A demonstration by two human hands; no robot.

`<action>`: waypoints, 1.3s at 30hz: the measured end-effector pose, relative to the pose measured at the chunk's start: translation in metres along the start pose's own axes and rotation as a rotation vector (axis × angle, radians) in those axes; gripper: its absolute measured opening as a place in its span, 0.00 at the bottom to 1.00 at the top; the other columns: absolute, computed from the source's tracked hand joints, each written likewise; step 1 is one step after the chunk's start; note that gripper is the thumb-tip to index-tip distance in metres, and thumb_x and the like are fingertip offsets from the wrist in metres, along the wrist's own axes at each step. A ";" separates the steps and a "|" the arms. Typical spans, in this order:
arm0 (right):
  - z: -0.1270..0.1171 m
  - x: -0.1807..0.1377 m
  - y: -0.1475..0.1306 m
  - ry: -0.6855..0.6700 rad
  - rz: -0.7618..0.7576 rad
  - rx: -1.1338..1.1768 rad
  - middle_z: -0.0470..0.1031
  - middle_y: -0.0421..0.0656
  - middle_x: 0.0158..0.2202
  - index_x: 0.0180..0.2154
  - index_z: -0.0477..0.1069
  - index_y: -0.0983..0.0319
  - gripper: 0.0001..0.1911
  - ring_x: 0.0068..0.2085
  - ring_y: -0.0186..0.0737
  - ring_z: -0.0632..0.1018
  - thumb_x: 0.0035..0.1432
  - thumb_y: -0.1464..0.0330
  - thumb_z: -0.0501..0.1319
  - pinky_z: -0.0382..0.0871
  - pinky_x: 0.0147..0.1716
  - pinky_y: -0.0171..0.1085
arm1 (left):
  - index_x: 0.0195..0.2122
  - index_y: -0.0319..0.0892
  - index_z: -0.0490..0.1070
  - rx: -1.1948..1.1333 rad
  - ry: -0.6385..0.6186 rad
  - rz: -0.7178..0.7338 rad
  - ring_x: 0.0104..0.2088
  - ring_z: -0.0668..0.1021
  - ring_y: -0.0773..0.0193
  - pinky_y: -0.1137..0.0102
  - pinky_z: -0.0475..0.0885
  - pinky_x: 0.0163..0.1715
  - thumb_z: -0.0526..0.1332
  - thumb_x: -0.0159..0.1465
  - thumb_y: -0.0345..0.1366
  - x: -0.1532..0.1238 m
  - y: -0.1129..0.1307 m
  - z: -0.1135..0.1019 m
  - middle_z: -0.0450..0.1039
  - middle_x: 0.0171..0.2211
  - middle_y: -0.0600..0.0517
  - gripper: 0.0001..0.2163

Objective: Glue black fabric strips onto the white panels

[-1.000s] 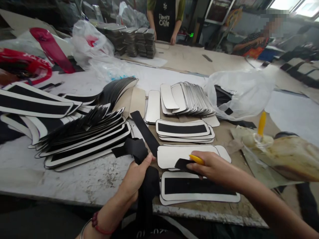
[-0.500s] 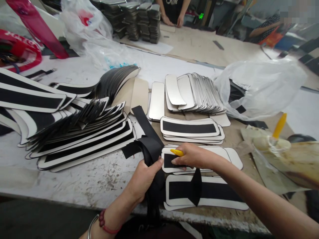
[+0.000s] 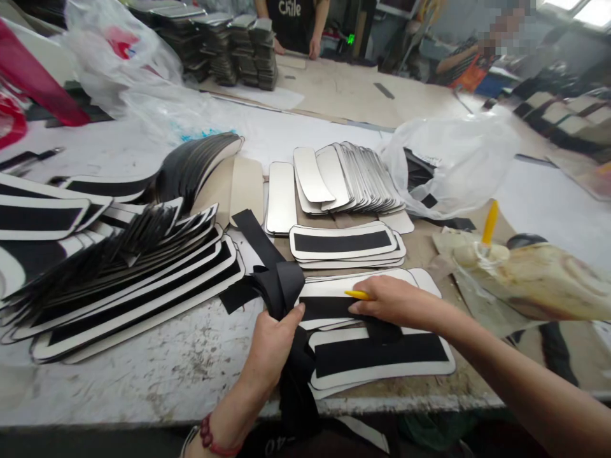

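Note:
My left hand [image 3: 270,346] is closed around a bundle of black fabric strips [image 3: 281,286] that hangs over the table's front edge. My right hand [image 3: 389,302] holds a small yellow tool [image 3: 357,294] and presses a black strip [image 3: 327,308] flat onto a white rounded panel [image 3: 420,280]. In front of it lies another white panel with a black strip on it [image 3: 382,356]. A small stack of the same finished panels [image 3: 344,245] sits just behind.
Large fanned piles of striped panels [image 3: 128,280] fill the left. Plain white panels [image 3: 344,181] stand in a row behind. A clear plastic bag [image 3: 453,162] and a glue pot with a yellow brush [image 3: 489,238] sit at the right. A person in a black apron [image 3: 293,19] stands at the far side.
My right hand has laid the black strip onto the white panel and slid along it, pressing it flat. My left hand kept its grip on the strip bundle. The view shifted slightly.

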State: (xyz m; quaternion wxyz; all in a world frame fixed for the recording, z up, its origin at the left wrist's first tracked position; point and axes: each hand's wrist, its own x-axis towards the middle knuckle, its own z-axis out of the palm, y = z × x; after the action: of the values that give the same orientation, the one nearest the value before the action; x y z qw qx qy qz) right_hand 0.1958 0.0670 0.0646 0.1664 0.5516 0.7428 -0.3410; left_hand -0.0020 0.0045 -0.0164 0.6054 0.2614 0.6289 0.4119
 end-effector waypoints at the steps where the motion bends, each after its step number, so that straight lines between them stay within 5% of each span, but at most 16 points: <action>1: 0.000 -0.010 0.015 0.017 0.040 0.013 0.72 0.42 0.27 0.26 0.66 0.61 0.13 0.28 0.37 0.70 0.55 0.59 0.56 0.55 0.26 0.33 | 0.42 0.36 0.74 0.006 0.005 0.000 0.41 0.78 0.50 0.61 0.72 0.42 0.65 0.53 0.40 0.001 -0.001 0.000 0.78 0.39 0.43 0.17; 6: 0.006 -0.042 0.076 0.200 0.156 0.069 0.70 0.41 0.25 0.25 0.64 0.61 0.15 0.28 0.37 0.71 0.59 0.59 0.51 0.59 0.28 0.34 | 0.42 0.38 0.74 0.048 0.018 0.009 0.44 0.77 0.49 0.59 0.69 0.46 0.65 0.52 0.41 0.002 -0.002 -0.001 0.77 0.42 0.43 0.17; 12: 0.012 -0.037 0.072 0.393 0.408 -0.120 0.76 0.48 0.35 0.38 0.70 0.60 0.15 0.37 0.46 0.76 0.60 0.58 0.51 0.60 0.31 0.36 | 0.41 0.37 0.74 0.071 0.037 -0.017 0.49 0.74 0.48 0.56 0.66 0.51 0.65 0.52 0.42 0.001 -0.001 0.001 0.75 0.45 0.42 0.18; 39: 0.012 -0.011 0.078 0.299 0.464 -0.187 0.78 0.50 0.36 0.37 0.73 0.61 0.16 0.39 0.50 0.78 0.57 0.56 0.57 0.64 0.33 0.38 | 0.46 0.42 0.72 -0.008 0.070 -0.178 0.45 0.77 0.58 0.65 0.69 0.49 0.65 0.56 0.34 -0.002 0.011 0.004 0.78 0.42 0.50 0.16</action>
State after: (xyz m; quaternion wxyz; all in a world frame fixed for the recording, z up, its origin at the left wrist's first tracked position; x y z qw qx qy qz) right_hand 0.2706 0.0633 0.0382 0.1787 0.7333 0.6412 -0.1387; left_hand 0.0006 0.0095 -0.0060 0.6182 0.1874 0.6688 0.3679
